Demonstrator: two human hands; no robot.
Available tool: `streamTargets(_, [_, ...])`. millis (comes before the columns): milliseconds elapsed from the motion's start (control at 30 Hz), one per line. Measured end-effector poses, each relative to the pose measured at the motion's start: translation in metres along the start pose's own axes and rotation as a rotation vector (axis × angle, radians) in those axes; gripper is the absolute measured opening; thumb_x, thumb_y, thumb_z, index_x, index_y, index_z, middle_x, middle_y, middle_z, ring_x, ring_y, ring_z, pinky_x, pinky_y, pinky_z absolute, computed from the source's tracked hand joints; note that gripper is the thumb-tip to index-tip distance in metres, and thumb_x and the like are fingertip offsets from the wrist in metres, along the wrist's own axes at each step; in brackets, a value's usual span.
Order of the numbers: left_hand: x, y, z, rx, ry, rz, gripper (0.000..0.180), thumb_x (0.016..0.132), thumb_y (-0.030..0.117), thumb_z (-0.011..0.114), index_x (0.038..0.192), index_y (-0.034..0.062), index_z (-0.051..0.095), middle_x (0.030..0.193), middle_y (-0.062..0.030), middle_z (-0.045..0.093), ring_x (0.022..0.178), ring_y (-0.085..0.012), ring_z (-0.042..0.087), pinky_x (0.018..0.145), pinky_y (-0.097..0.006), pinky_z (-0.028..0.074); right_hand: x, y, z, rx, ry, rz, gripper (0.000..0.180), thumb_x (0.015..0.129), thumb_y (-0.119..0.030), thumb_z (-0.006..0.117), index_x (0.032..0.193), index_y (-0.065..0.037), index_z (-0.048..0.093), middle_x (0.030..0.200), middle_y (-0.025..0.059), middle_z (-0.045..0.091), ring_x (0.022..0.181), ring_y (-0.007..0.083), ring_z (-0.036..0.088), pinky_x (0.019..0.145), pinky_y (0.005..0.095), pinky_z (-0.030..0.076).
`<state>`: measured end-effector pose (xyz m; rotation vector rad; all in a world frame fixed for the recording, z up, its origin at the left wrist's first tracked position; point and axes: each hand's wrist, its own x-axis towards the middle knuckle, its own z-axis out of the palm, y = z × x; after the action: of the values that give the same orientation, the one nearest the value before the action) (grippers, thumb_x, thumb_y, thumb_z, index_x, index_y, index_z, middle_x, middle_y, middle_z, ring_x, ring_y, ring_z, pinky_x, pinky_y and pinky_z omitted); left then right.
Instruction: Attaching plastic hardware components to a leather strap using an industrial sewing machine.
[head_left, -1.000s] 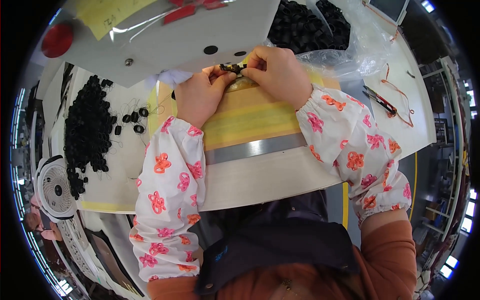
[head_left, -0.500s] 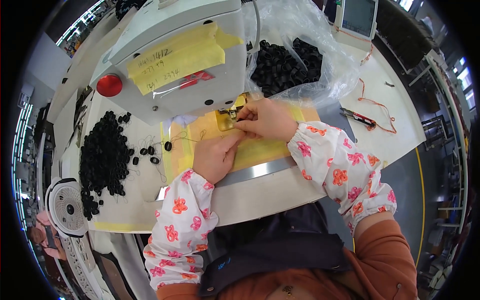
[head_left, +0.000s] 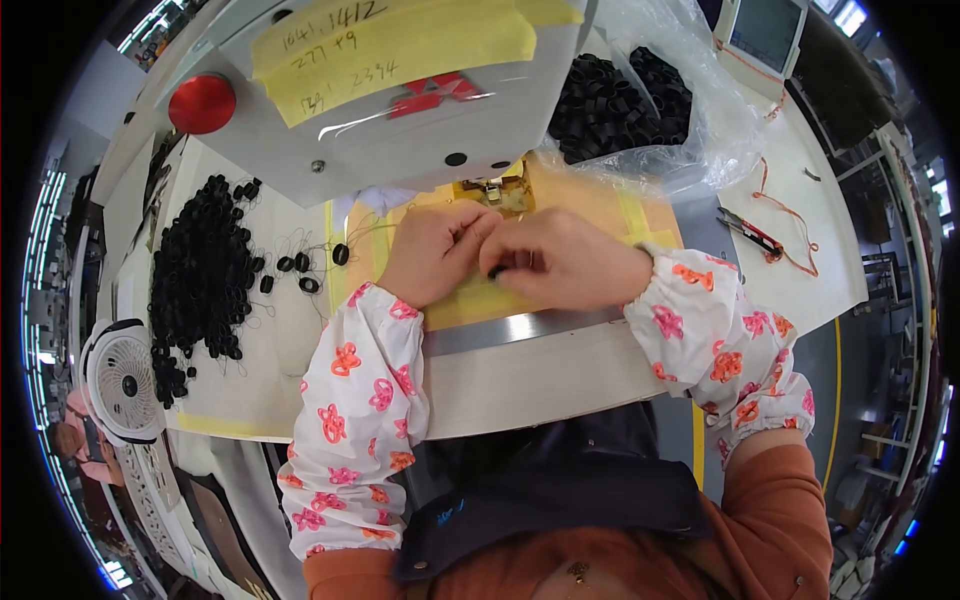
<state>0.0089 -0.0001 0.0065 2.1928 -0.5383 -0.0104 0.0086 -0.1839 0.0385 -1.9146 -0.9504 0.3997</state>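
Holds the left hand point(head_left: 438, 255) and the right hand point(head_left: 572, 262) close together over the yellow-taped area, just in front of the brass-coloured clamp point(head_left: 505, 190) of the sewing machine point(head_left: 400, 150). Turns the back of the left hand upward and curls its fingers inward, nearly closed; cannot tell of anything held inside. Bends the right hand in from the right with fingers folded toward the palm, closed around a small black piece point(head_left: 496, 271), mostly hidden at the finger ends. Reaches up from below with both forearms, in white floral sleeves point(head_left: 350, 400).

Has a heap of black loops point(head_left: 205, 270) at left on the pale surface point(head_left: 540, 385), with a few loose threaded loops point(head_left: 303, 262) between heap and left hand. Has a clear plastic bag point(head_left: 728, 125) of black loops beyond the right hand, and snips point(head_left: 752, 235) beside an orange cord point(head_left: 785, 205) farther right. Works beneath the overhanging machine head, close above the hands.
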Motion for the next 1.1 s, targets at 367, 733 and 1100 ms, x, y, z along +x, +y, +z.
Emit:
streamTargets(367, [-0.001,0.008,-0.001,-0.025,0.154,-0.142,0.018,0.074,0.017,0.064,0.089,0.0078,0.062,0.065,-0.0071,0.058,0.054,-0.0168,0.055,0.052,-0.026,0.041,0.026,0.032,-0.017,0.151,0.108,0.278,0.019,0.081,-0.013,0.06,0.091,0.003,0.054,0.072,0.0016,0.057,0.057,0.0051,0.05,0.048,0.0188,0.041])
streamTargets(733, [0.008,0.008,0.004,0.135,0.23,-0.231,0.021,0.077,0.024,0.06,0.085,0.0055,0.063,0.063,-0.0077,0.061,0.053,-0.0189,0.058,0.051,-0.029,0.043,0.024,0.048,0.006,-0.31,0.629,-0.224,0.007,0.07,-0.002,0.063,0.075,0.001,0.059,0.066,0.0115,0.058,0.053,0.0219,0.055,0.05,0.0271,0.043])
streamTargets(1100, [0.011,0.009,0.011,0.071,0.3,-0.316,0.026,0.076,0.03,0.059,0.084,0.0062,0.066,0.065,-0.0069,0.063,0.054,-0.0192,0.058,0.053,-0.027,0.044,0.026,0.044,0.0,-0.206,0.615,-0.079,0.007,0.067,-0.003,0.06,0.066,0.002,0.055,0.059,0.015,0.055,0.054,0.0293,0.055,0.049,0.0336,0.042])
